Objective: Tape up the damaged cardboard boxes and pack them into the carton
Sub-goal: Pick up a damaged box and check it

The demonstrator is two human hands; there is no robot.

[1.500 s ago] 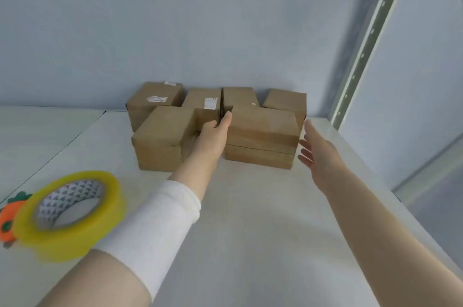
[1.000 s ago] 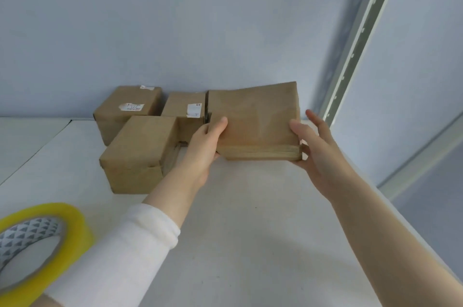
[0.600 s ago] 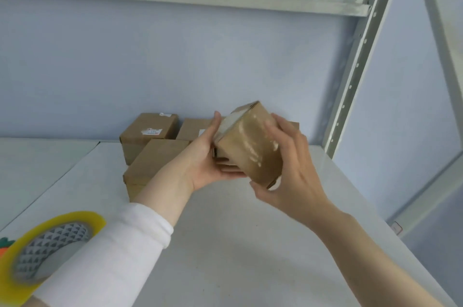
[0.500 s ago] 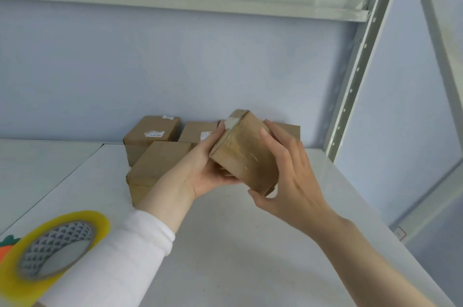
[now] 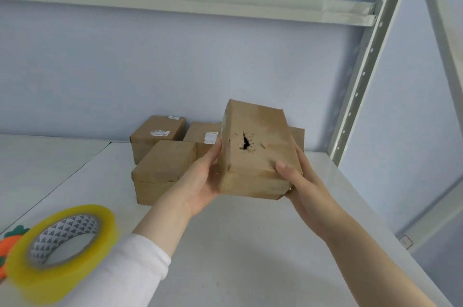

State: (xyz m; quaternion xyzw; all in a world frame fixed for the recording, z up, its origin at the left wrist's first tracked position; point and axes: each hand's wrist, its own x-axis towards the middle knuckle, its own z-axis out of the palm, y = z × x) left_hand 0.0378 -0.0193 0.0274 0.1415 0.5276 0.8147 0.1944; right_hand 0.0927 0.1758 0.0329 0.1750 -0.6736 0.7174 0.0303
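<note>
Turned since half a second ago, the damaged cardboard box [image 5: 255,151] now presents a broad face to the head camera, and the right hand [image 5: 304,181] has shifted from that face to the box's right edge. A dark, ragged hole [image 5: 246,142] with small tears around it sits near the middle of this face. The box is held in the air above the white shelf surface [image 5: 250,256], tilted with its top leaning away, in front of the other boxes. The left hand [image 5: 200,179] cups the lower left side, its thumb lying up along the left edge; the right hand clasps the lower right corner, thumb pressed on the front face and fingers wrapped behind. Behind and to the left, a plain box [image 5: 162,171] stands on the surface, with two labelled boxes [image 5: 157,133] [image 5: 203,133] farther back by the blue wall [image 5: 175,68] and the corner of another box [image 5: 298,136] showing at the right. A roll of yellow tape [image 5: 62,241] appears beside the white sleeve [image 5: 140,269]; whether it rests on the surface cannot be told. An orange carrot-shaped object [image 5: 10,244] is cut off by the left border. A perforated metal upright [image 5: 363,68] rises at right.
</note>
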